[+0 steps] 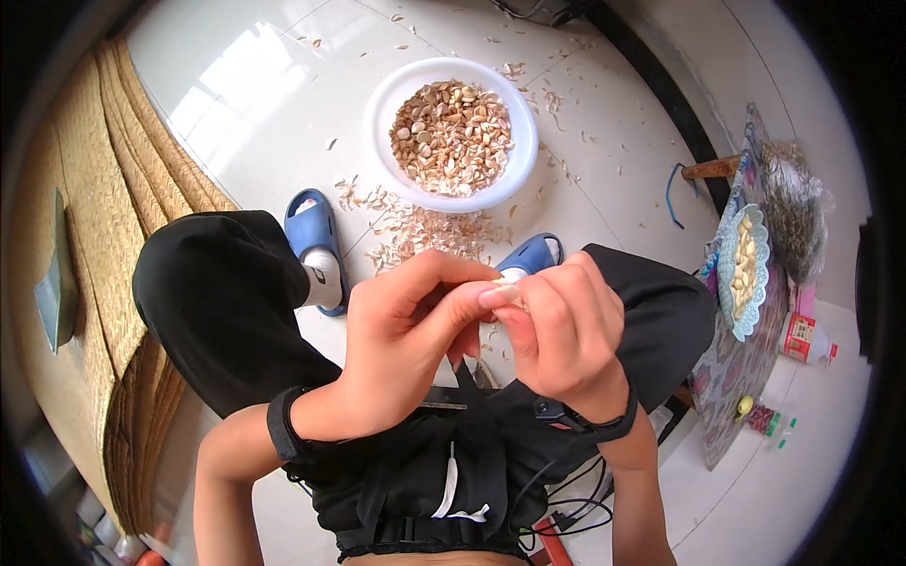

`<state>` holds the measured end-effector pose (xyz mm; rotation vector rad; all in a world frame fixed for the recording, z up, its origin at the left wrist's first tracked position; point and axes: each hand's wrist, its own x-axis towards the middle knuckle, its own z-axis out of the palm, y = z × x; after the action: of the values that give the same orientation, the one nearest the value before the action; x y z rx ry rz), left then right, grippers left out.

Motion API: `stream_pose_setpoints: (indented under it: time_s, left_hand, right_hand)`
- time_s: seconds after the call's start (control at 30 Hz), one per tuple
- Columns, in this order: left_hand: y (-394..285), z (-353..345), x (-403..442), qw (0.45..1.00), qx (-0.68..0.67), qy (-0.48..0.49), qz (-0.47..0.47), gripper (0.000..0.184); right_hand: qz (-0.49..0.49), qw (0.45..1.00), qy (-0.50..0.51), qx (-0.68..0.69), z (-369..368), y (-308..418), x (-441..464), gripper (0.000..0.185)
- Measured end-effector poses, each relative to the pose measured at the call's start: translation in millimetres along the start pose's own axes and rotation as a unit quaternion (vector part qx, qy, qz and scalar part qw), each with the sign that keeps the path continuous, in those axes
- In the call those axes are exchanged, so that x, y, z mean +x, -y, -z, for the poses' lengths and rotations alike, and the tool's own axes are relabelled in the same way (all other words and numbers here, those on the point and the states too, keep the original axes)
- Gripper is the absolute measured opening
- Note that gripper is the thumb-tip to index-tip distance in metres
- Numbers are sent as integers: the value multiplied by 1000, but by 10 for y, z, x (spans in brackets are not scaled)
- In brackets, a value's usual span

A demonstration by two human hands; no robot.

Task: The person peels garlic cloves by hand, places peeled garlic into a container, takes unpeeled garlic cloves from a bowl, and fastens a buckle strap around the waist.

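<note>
My left hand (406, 349) and my right hand (566, 330) meet in front of my lap, fingertips and thumbs pinched together. Between them is a small pale piece that looks like a garlic clove (502, 281), mostly covered by the fingers. Beyond my hands, a white plastic basin (380, 160) on the floor holds many unpeeled cloves (453, 137) in brownish-pink skins. Loose papery skins (434, 236) lie heaped between my feet, just in front of the basin. On the right, a light blue scalloped dish (747, 316) contains smooth, pale peeled cloves (745, 259).
The dish rests on a small table with a patterned cloth (727, 396). Past it are a plastic bag (797, 208) and a bottle with a red label (804, 338). Woven mats (94, 189) stand at the left. Black cables (590, 505) lie beneath me.
</note>
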<state>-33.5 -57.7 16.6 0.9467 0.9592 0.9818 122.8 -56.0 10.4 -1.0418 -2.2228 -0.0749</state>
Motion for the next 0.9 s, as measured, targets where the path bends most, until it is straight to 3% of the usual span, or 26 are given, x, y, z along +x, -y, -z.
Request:
stream_pose_setpoints:
  time_s: [0.17, 0.47, 0.57, 0.7, 0.8, 0.9]
  left_hand:
    - [47, -7, -11, 988, 75, 56, -123, 12]
    - [27, -34, -27, 987, 40, 78, -133, 13]
    - [-20, -40, -55, 993, -59, 84, -51, 11]
    - [-31, -28, -69, 992, 51, 56, -96, 7]
    - [9, -27, -43, 971, 140, 42, -190, 12]
    - [48, -23, -13, 962, 167, 34, -215, 20]
  right_hand:
    - [-42, 999, -11, 29, 38, 2, -18, 15]
    - [-91, 986, 3, 139, 73, 12, -13, 16]
    - [-64, 990, -12, 124, 52, 3, -17, 15]
    - [-57, 984, -10, 170, 4, 25, -37, 14]
    - [-61, 983, -35, 172, -70, 48, -63, 12]
    - [-83, 979, -11, 186, -43, 62, -55, 10]
